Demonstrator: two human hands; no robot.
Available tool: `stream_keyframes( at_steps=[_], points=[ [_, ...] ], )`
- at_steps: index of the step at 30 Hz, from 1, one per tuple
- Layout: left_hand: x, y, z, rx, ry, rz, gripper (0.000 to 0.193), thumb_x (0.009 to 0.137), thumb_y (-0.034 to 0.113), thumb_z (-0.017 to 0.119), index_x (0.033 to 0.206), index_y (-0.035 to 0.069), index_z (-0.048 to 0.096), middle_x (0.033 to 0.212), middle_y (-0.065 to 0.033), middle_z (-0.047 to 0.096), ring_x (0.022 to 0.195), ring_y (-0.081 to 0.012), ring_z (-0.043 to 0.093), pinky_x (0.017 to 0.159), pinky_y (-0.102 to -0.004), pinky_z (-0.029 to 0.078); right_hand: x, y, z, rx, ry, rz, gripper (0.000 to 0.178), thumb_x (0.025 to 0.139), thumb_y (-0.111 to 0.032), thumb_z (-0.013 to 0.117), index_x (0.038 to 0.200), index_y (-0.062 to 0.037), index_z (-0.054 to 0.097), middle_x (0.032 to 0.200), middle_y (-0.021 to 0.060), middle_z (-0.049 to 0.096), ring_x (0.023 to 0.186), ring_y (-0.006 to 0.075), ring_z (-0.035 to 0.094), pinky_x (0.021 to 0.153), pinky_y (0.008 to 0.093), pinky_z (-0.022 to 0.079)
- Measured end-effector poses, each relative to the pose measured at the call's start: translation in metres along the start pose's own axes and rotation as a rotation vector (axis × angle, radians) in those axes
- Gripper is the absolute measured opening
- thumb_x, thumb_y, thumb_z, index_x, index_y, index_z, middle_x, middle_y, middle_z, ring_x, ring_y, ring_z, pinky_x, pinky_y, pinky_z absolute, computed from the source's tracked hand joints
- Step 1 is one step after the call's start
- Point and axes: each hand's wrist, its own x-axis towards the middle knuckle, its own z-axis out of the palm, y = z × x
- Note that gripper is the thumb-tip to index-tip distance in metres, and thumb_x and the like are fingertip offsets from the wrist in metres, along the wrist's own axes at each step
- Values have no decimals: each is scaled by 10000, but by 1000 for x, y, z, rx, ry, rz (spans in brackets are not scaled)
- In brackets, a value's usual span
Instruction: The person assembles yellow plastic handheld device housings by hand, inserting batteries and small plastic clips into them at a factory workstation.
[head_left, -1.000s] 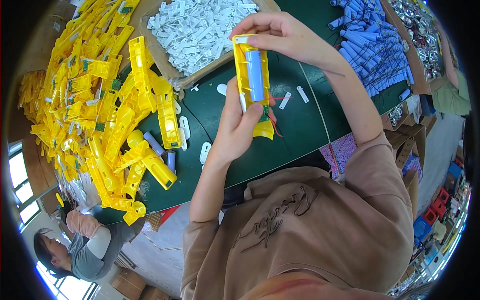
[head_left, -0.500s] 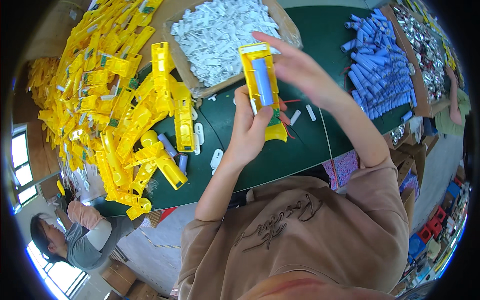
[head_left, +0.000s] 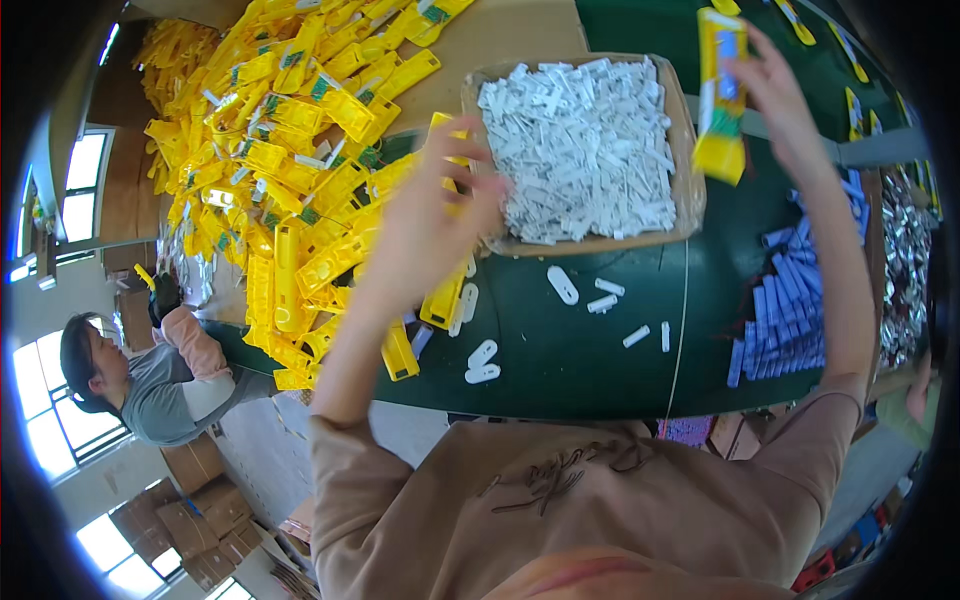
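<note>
My right hand (head_left: 778, 100), raised past the carton's right side, grips a yellow plastic casing (head_left: 718, 160). A blue cylindrical battery (head_left: 730, 65) and a green circuit board (head_left: 727, 122) show in that casing. My left hand (head_left: 430, 220) is over the near right side of a heap of yellow casings (head_left: 285, 155), blurred by motion. Its fingers look apart, with nothing visible in them. White oval covers (head_left: 562, 285) and short white strips (head_left: 636, 337) lie on the green table (head_left: 590, 370) below the carton.
A carton (head_left: 690, 185) full of small white strips (head_left: 580, 150) stands at the centre back. Blue batteries (head_left: 785, 315) are piled at the right, beside a box of shiny metal parts (head_left: 900, 270). Another person (head_left: 165, 385) works at the far left, holding something yellow.
My right hand now has the yellow casing that my left hand held, and has carried it up and right. My left hand has let go and moved left to the heap. The view has shifted.
</note>
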Motion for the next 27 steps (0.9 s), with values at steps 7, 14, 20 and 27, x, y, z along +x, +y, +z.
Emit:
stream_keyframes(
  at_steps=[7, 14, 20, 27],
  points=[
    [21, -62, -29, 570, -21, 184, 724, 782, 321, 671, 1350, 33, 327, 1296, -193, 446, 1187, -326, 439, 992, -430, 345, 146, 188, -175, -440, 276, 177, 749, 849, -498, 531, 1330, 50, 359, 1167, 198, 562, 1117, 270, 529, 980, 334, 360],
    [95, -134, -135, 1576, -26, 463, 650, 719, 134, 653, 1318, 111, 401, 1286, -112, 481, 1160, -315, 455, 979, -427, 355, 140, 182, -193, -1159, 270, 263, 856, 839, -683, 286, 1201, 62, 504, 1168, 303, 531, 1149, 414, 477, 984, 408, 351],
    [79, -66, -158, 1196, 329, 474, 460, 784, 210, 669, 1189, 73, 502, 1200, -90, 557, 1088, -295, 520, 920, -396, 410, 17, 27, -102, -1063, 343, -141, 412, 909, -392, 479, 1183, -97, 569, 766, 107, 626, 682, 238, 609, 630, 333, 463],
    [-18, 72, -80, -34, 295, 467, 359, 881, 196, 607, 1156, -2, 490, 1026, -66, 601, 903, -102, 566, 762, -225, 460, -103, -110, 92, -282, -277, -709, 568, 875, -155, 523, 1394, -45, 319, 1283, 126, 493, 1228, 220, 427, 1040, 336, 291]
  ],
)
